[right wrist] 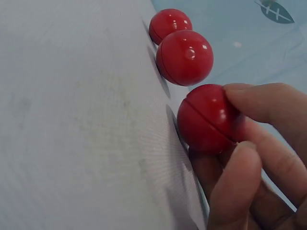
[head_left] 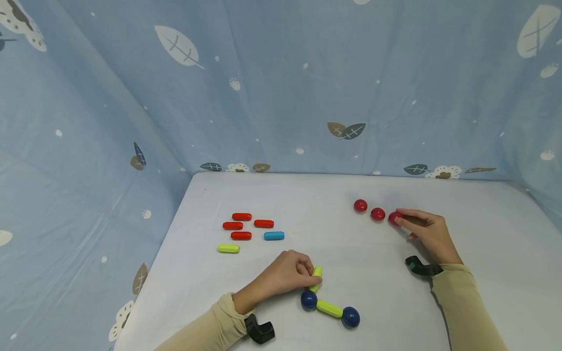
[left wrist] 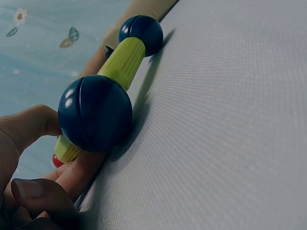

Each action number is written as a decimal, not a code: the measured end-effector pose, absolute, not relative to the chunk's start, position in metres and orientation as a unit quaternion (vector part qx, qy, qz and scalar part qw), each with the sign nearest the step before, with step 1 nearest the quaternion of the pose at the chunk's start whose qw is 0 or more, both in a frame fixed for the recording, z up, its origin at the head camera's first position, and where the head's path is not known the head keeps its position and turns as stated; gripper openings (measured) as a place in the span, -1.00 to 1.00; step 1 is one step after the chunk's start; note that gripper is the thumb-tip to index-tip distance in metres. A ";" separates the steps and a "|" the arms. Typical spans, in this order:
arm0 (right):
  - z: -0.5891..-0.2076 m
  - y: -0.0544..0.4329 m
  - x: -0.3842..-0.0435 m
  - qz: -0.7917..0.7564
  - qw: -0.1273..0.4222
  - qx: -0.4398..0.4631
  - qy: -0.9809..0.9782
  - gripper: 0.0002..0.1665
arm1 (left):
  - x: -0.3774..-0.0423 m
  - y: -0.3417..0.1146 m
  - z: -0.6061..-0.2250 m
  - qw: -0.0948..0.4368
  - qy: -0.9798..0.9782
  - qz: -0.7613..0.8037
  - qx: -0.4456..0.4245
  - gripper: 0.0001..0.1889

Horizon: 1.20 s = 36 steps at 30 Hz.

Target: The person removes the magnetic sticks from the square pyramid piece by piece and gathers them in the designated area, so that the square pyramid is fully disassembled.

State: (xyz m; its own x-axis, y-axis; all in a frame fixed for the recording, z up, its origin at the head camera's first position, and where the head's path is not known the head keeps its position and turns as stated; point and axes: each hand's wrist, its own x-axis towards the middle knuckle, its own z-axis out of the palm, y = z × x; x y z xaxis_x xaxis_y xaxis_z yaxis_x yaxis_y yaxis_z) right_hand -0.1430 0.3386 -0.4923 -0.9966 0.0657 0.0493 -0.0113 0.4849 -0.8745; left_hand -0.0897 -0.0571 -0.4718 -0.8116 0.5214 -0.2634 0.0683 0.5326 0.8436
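Note:
My left hand (head_left: 285, 275) pinches a yellow-green rod (head_left: 316, 279) between thumb and fingers. That rod meets a dark blue ball (head_left: 309, 300), from which a second yellow-green rod (head_left: 329, 308) runs to another blue ball (head_left: 350, 317). In the left wrist view the near blue ball (left wrist: 96, 114) covers much of the pinched rod (left wrist: 67, 149). At the right, my right hand (head_left: 428, 231) grips a red ball (head_left: 394, 218) with its fingertips, low over the table; the right wrist view shows thumb and fingers around this ball (right wrist: 208, 119).
Two more red balls (head_left: 360, 205) (head_left: 377, 214) sit just left of the right hand. At the back left lie several red rods (head_left: 241, 235), a blue rod (head_left: 274, 236) and a yellow-green rod (head_left: 228, 248). A patterned blue curtain (head_left: 281, 97) borders the white table (head_left: 210, 195).

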 end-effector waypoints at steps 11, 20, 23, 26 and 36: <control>-0.495 0.339 -0.145 0.490 0.039 -0.017 -0.871 -0.43 | -0.090 -0.057 -0.473 0.249 0.838 0.453 0.177 -0.80; -0.495 0.340 -0.145 0.493 0.036 -0.023 -0.869 -0.42 | -0.090 -0.058 -0.472 0.247 0.838 0.453 0.180 -0.80; -0.495 0.340 -0.144 0.494 0.037 -0.020 -0.869 -0.43 | -0.090 -0.058 -0.472 0.246 0.837 0.453 0.181 -0.80; -0.494 0.339 -0.144 0.497 0.036 -0.018 -0.867 -0.43 | -0.090 -0.058 -0.472 0.247 0.838 0.452 0.182 -0.80; -0.492 0.337 -0.144 0.495 0.036 -0.024 -0.868 -0.43 | -0.091 -0.057 -0.474 0.244 0.843 0.445 0.180 -0.80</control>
